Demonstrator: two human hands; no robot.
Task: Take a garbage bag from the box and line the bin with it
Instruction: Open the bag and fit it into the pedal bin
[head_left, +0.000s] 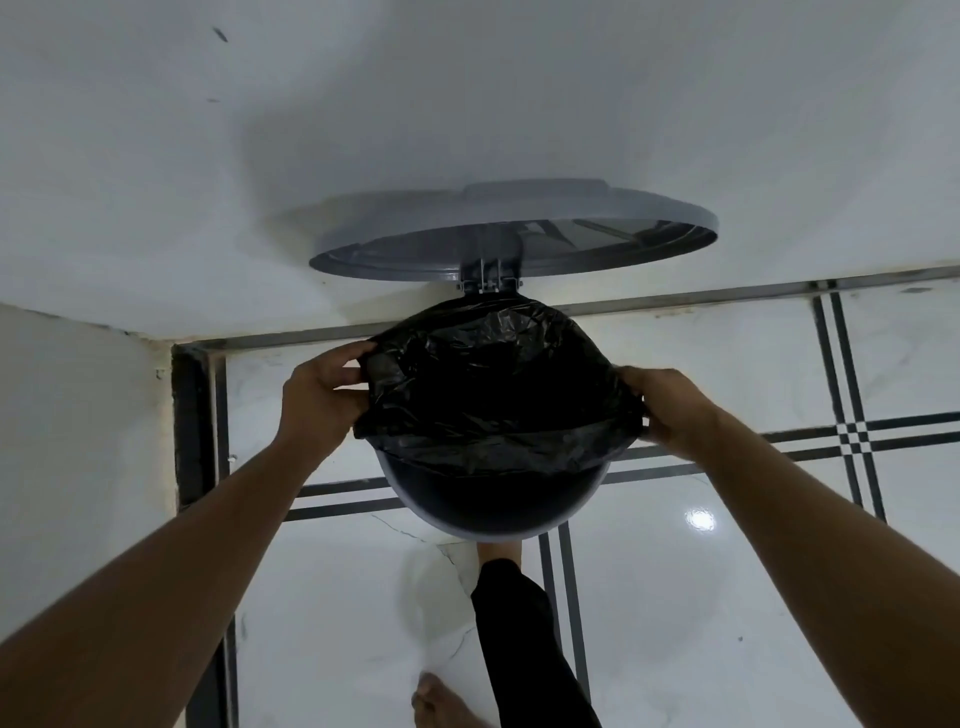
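Left hand (317, 400), right hand (670, 410) grip garbage bag (493, 384) edges over bin (493, 512) rim

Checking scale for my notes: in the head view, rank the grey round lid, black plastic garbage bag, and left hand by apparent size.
1. Grey round lid
2. Black plastic garbage bag
3. Left hand, clearly smallest

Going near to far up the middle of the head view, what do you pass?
Bare foot → bin rim not yet covered → black bag stretched between left hand and right hand → hinge → raised lid → wall.
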